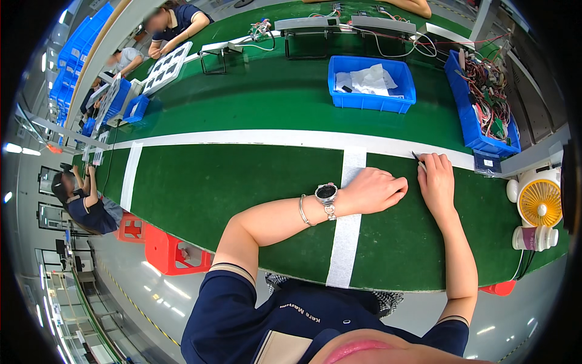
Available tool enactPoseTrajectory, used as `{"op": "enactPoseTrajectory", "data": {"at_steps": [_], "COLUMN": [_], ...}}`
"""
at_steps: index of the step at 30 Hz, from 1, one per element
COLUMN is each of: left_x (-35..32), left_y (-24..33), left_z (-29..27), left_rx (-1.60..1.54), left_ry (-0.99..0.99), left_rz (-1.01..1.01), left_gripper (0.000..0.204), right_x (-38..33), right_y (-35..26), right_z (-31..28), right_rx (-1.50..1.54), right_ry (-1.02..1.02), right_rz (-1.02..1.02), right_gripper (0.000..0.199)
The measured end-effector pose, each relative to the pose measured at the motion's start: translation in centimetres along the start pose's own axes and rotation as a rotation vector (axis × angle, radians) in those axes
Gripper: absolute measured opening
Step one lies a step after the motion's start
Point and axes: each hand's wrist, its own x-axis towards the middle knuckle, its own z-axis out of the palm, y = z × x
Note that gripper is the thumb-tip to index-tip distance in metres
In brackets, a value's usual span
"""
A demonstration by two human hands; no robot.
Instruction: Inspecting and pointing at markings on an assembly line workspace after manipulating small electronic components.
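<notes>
My left hand (377,189), with a watch (326,193) and a bangle on its wrist, rests on the green mat with its fingers curled in. Nothing shows between them. To its right, my right hand (438,181) lies at the white tape strip (291,138). A thin dark pointed tool (415,156) sticks out by its index finger. Most of this tool is hidden under the fingers, so its exact kind cannot be made out. The two hands are close together but do not touch.
Beyond the tape stands a blue bin (373,103) with white wrapping. Right of it, another blue bin (485,142) overflows with wires. A small yellow fan (541,203) and a white bottle (535,238) stand at the right edge. Co-workers sit at the far left; red stools (163,252) stand below.
</notes>
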Motion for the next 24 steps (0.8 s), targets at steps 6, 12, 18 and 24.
{"op": "enactPoseTrajectory", "data": {"at_steps": [6,12,18,24], "left_x": [0.03,-0.02,0.03,-0.09], "left_y": [0.05,-0.01,0.06,-0.13], "left_z": [-0.03,-0.02,-0.03,0.24], "left_rx": [-0.005,-0.003,0.002,0.019], "left_ry": [0.004,0.005,0.008,0.013], "left_rz": [0.006,0.006,0.006,0.002], "left_gripper": [0.010,0.010,0.010,0.010], "right_x": [-0.03,-0.02,-0.05,-0.01], "right_y": [0.00,0.01,0.04,0.00], "right_z": [-0.04,0.11,-0.01,0.02], "right_rx": [-0.006,-0.007,-0.002,-0.006], "right_ry": [0.001,0.003,0.007,-0.004], "right_rz": [-0.003,-0.004,-0.005,-0.001], "right_gripper": [0.024,0.024,0.024,0.023]}}
